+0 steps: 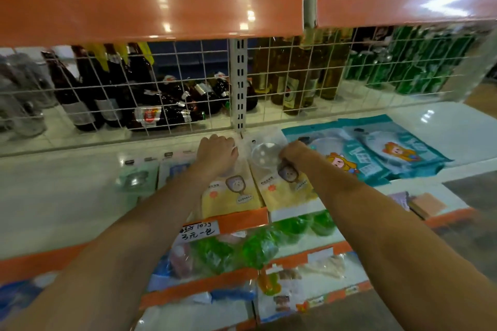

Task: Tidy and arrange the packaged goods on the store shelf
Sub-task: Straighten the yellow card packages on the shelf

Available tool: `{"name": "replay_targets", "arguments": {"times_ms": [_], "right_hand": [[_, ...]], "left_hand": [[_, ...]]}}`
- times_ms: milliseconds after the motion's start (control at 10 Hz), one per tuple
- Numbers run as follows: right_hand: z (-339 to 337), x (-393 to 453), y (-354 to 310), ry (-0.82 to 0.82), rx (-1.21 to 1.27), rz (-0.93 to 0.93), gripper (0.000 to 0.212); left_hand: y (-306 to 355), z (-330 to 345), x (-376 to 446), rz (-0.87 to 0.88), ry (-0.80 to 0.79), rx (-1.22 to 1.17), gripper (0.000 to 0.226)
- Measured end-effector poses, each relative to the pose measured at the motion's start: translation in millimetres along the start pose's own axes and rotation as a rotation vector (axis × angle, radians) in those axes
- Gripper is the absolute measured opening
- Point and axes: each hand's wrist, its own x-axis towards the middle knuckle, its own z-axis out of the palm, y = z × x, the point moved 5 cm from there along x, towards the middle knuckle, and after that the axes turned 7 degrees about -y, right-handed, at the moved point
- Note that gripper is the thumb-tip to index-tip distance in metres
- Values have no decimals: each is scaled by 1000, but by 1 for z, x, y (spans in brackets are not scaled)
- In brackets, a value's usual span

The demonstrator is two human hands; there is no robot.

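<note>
Pale packets left of the left hand look untouched. That hand curls onto one yellow pouch; right hand grips its neighbour. Beyond it, teal bags overlap, unsorted.

Handwritten white price tag on orange shelf edge, 6 o'clock of yellow pouches: top line ends "103g", bottom line "3元一包". Print on yellow pouches, teal packs at 3 o'clock, bottle labels at 10 o'clock: too blurred to read.
</note>
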Motion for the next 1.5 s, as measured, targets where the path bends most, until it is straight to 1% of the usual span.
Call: {"name": "replay_targets", "arguments": {"times_ms": [100,200,300,400,500,600,700,800,900,1000,1100,1200,1400,1500], "right_hand": [[1,-1,-1,19,-126,-15,38],[-1,-5,-6,50,-262,-53,36],[1,-7,-10,84,-452,-102,33],[1,-11,-11,135,-584,-98,32],[-1,-15,-9,213,-743,-107,35],[2,-16,-11,243,-910,-144,37],[2,-20,-18,264,-1062,-177,35],[0,-22,-27,290,-1136,-197,30],[3,-21,-38,295,-1102,-242,25],[12,-21,-51,289,-1007,-305,26],[25,-25,-70,291,-930,-385,31],[44,-28,-92,258,-922,-463,36],[89,-45,-135,148,-902,-622,51],[117,-58,-161,100,-899,-682,53]], "left_hand": [[3,2,-3,-35,-19,-15,39],[8,2,-7,-38,-21,-24,40],[12,2,-9,-35,-12,-38,40],[18,0,-11,-25,-10,-33,39],[21,0,-12,-27,-22,-18,39],[22,1,-13,-21,-30,9,39],[21,0,-15,-27,-57,27,41],[16,-1,-18,-53,-107,43,43],[9,-2,-23,-83,-145,41,45],[-1,-6,-30,-108,-162,21,46],[-16,-10,-37,-136,-179,-20,47],[-34,-13,-47,-194,-199,-66,49],[-85,-21,-81,-329,-165,-135,56],[-119,-22,-101,-410,-172,-123,59]]}}
